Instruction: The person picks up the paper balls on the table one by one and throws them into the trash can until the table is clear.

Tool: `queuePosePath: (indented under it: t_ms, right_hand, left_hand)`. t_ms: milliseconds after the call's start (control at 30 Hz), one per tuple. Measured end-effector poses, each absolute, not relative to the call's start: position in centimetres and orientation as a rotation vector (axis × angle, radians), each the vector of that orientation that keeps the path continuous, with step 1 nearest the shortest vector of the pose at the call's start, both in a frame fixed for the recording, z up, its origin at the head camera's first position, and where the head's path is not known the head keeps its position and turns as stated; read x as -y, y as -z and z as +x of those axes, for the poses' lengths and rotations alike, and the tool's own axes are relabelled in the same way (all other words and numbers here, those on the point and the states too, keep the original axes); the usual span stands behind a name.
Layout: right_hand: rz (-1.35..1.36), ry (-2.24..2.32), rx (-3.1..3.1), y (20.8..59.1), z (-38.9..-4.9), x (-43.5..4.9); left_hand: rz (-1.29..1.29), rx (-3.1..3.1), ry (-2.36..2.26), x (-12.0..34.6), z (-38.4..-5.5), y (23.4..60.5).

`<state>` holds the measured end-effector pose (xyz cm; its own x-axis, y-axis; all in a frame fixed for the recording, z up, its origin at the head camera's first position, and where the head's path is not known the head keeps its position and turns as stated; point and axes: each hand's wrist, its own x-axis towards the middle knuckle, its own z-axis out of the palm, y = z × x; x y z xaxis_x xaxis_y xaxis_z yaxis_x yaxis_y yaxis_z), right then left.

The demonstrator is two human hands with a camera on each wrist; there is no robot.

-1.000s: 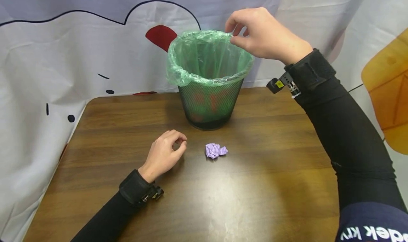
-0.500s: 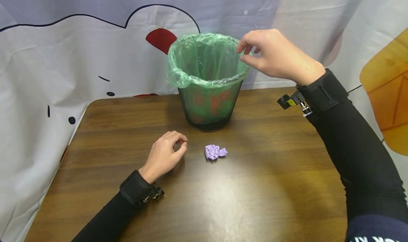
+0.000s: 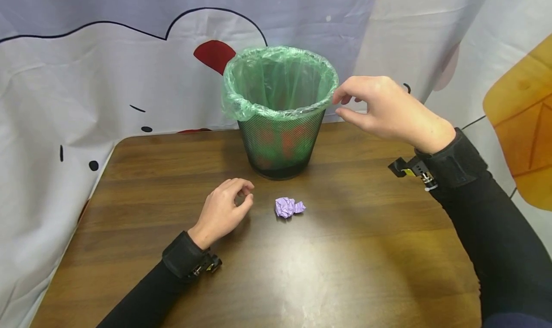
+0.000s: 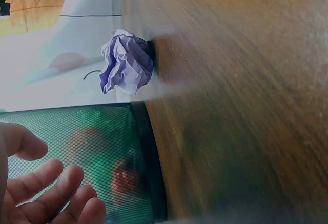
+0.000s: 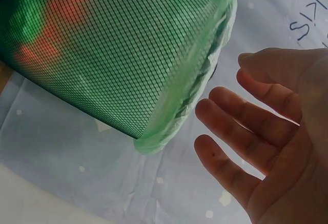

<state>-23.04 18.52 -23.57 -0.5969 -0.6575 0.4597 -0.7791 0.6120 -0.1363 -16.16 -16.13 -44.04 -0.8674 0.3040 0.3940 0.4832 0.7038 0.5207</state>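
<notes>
A crumpled ball of purple paper (image 3: 286,207) lies on the wooden table in front of a black mesh wastebasket (image 3: 280,146). A green plastic bag (image 3: 241,105) lines the basket and folds over its rim. My left hand (image 3: 224,210) rests on the table left of the paper, fingers loosely curled around nothing. Beside the basket's right rim hovers my right hand (image 3: 384,107), its thumb and fingers apart and holding nothing. In the right wrist view, its relaxed fingers (image 5: 241,131) are close to the bag's folded edge. Red and green shapes show through the mesh.
The wooden table (image 3: 366,251) reaches back to a printed curtain (image 3: 129,78) hanging right behind the basket. Each wrist carries a black strap with a small camera, the right one (image 3: 407,167) sticking out below the wrist.
My right hand has come down and to the right, from over the basket's rim to beside it. The left hand, paper ball and basket stay in place.
</notes>
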Motion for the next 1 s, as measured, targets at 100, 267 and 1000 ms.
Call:
queuePosePath:
  t_ms: [100,267,1000]
  right_hand:
    - [1.169,-0.473,2.469,24.2,-22.5,-18.7]
    - [1.174,-0.484,2.484,25.5,-21.6,-19.0]
    - [1.174,-0.532,2.612,32.3,-19.3,-19.7]
  left_hand:
    - [-0.631,2.635,0.921,16.0,-16.2,44.1]
    - [-0.636,2.636,0.924,15.9,-16.3,44.1]
    - [-0.655,2.713,0.894,15.1,-16.5,44.1]
